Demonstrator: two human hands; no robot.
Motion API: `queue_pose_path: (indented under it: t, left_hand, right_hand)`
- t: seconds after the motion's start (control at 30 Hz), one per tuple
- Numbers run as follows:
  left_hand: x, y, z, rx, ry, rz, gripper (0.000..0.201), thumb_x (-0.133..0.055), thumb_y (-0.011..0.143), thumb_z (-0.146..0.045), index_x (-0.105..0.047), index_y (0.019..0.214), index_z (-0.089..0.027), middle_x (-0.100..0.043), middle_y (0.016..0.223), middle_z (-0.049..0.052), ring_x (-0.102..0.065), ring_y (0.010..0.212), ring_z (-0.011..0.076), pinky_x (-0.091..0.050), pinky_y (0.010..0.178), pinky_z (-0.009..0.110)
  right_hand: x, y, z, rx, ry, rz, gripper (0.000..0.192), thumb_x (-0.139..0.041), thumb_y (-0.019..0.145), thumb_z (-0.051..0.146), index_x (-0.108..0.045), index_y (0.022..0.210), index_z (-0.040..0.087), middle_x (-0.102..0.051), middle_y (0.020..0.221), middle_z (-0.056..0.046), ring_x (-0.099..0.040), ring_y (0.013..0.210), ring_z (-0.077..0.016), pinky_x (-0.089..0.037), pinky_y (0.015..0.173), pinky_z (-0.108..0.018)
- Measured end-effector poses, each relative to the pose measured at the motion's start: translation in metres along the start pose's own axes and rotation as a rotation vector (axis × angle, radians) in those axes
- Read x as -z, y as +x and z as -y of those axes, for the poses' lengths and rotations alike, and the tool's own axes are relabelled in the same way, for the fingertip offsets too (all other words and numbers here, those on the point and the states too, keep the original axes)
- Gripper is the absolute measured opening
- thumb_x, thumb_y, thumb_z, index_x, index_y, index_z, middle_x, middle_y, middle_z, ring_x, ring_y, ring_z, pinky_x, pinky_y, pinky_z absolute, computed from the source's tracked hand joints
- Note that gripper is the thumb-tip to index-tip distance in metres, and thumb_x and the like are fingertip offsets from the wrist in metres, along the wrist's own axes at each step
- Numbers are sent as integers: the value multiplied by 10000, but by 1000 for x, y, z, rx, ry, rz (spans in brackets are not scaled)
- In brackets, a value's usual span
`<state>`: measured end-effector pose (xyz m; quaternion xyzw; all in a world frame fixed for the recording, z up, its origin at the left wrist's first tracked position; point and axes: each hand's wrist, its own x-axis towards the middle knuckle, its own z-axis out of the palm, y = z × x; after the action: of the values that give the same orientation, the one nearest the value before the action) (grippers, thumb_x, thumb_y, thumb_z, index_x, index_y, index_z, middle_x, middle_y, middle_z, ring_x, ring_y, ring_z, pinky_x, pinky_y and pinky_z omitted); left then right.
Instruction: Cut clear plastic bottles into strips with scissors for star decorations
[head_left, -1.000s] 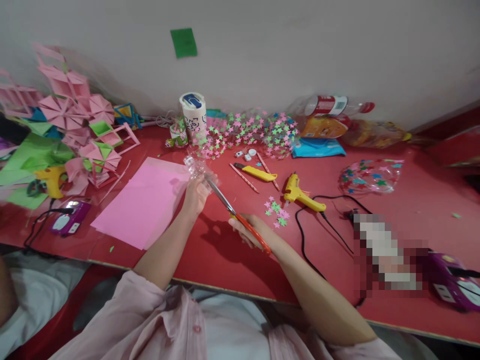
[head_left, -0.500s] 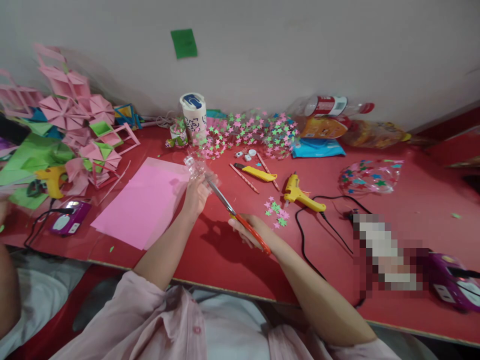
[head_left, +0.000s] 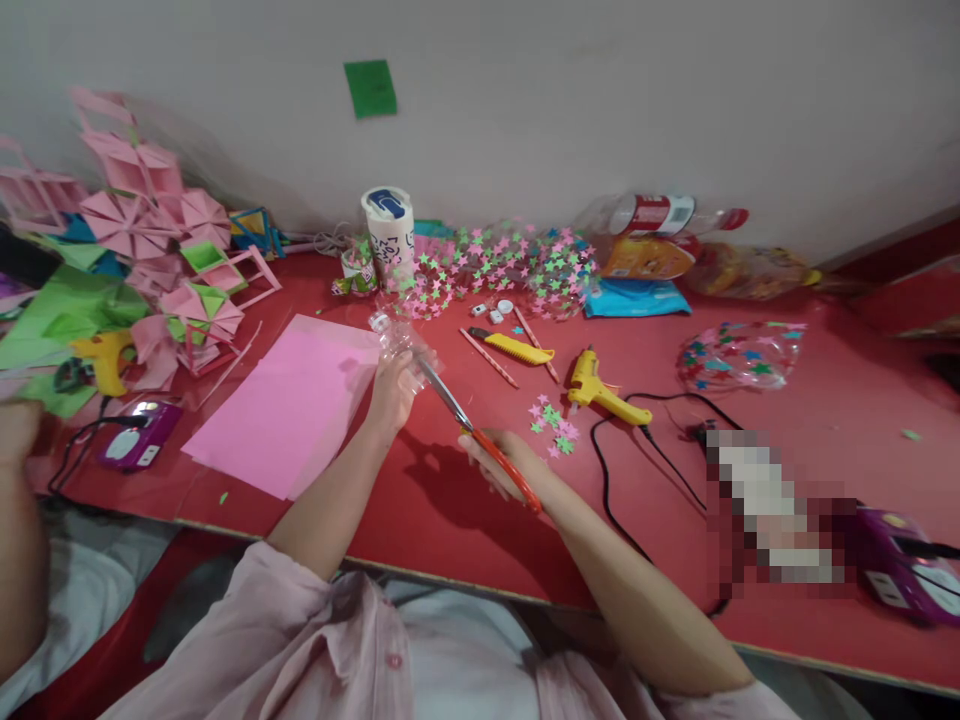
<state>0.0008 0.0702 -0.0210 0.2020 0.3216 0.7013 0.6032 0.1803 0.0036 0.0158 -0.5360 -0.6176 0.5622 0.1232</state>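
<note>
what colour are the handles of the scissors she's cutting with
Orange-red; the scissors in the right hand show clearly in the head view.

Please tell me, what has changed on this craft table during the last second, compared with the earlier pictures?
Almost nothing. At the far left, another person's arm has come further into view. The left hand still grips the clear plastic piece, and the right hand still holds the orange-handled scissors against it. The yellow glue gun and pink paper sheet have not moved.

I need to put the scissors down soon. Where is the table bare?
Bare red table lies along the near edge between the pink sheet and the glue gun's black cord. The back, by the star-covered pieces, is crowded.
</note>
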Motion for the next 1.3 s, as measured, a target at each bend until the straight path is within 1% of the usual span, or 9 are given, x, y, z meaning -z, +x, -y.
queue_pose_path:
  t: [0.2, 0.43, 0.57, 0.67, 0.77, 0.9, 1.03, 1.17, 1.3]
  left_hand:
    - [1, 0, -1, -39, 11, 0, 251, -687, 669, -238, -577, 889, -190, -693, 814, 1, -691, 824, 172, -501, 893, 376]
    - [1, 0, -4, -65, 56, 16, 351, -682, 679, -237, -551, 1005, -226, -683, 828, -8, -690, 842, 177, -496, 869, 370]
    - [1, 0, -2, -67, 105, 15, 394, -709, 645, -257, -533, 997, -227, -656, 779, -28, -687, 840, 188, -494, 867, 382]
    - [2, 0, 1, -73, 121, 32, 408, -717, 635, -265, -527, 995, -235, -656, 799, -27, -680, 884, 190, -488, 888, 383]
    - [1, 0, 1, -69, 115, 35, 425, -720, 624, -256, -538, 1007, -238, -660, 792, -24, -681, 842, 190, -500, 869, 386]
    - [-1, 0, -1, -78, 100, 7, 417, -713, 616, -228, -550, 1000, -245, -650, 765, -34, -674, 764, 169, -513, 838, 373]
    - [0, 0, -1, -75, 134, 2, 422, -695, 633, -245, -551, 1030, -244, -647, 769, -31, -684, 790, 183, -502, 858, 394]
    - [3, 2, 1, -77, 136, 19, 418, -695, 645, -250, -536, 1031, -242, -656, 777, -25, -690, 855, 195, -490, 884, 403]
    - [2, 1, 4, -101, 145, 65, 381, -727, 633, -235, -522, 954, -233, -660, 773, -33, -689, 835, 182, -496, 887, 392]
  right_hand:
    - [-3, 1, 0, -27, 12, -16, 513, -537, 748, 698, -396, 626, 220, -365, 416, 86, -397, 313, -78, -331, 360, -209]
    - [-3, 2, -7, 54, -16, -3, 521, -516, 759, 712, -433, 654, 209, -417, 435, 74, -415, 328, -80, -342, 380, -212]
    - [-4, 4, -12, 92, -32, -2, 521, -475, 792, 711, -452, 675, 204, -433, 443, 68, -444, 351, -89, -362, 413, -219]
    - [-5, 4, -12, 111, -3, -9, 521, -455, 807, 709, -438, 661, 209, -408, 414, 74, -417, 335, -84, -353, 408, -219]
    - [-6, 4, -10, 75, 39, -13, 525, -469, 792, 717, -415, 645, 216, -378, 395, 82, -380, 310, -77, -329, 376, -215]
    - [-7, 3, -7, 8, 65, -36, 532, -552, 727, 721, -406, 633, 218, -367, 405, 87, -375, 308, -75, -304, 340, -204]
    - [-8, 1, -3, 12, 96, -40, 537, -563, 715, 721, -395, 617, 220, -350, 411, 91, -361, 305, -68, -310, 341, -204]
    - [-6, 2, -5, 59, 71, -9, 531, -531, 738, 724, -419, 633, 216, -381, 406, 82, -379, 308, -78, -320, 361, -216]
    - [-4, 4, -8, 107, 15, -3, 523, -474, 782, 718, -441, 663, 210, -420, 409, 70, -418, 331, -90, -360, 412, -230]
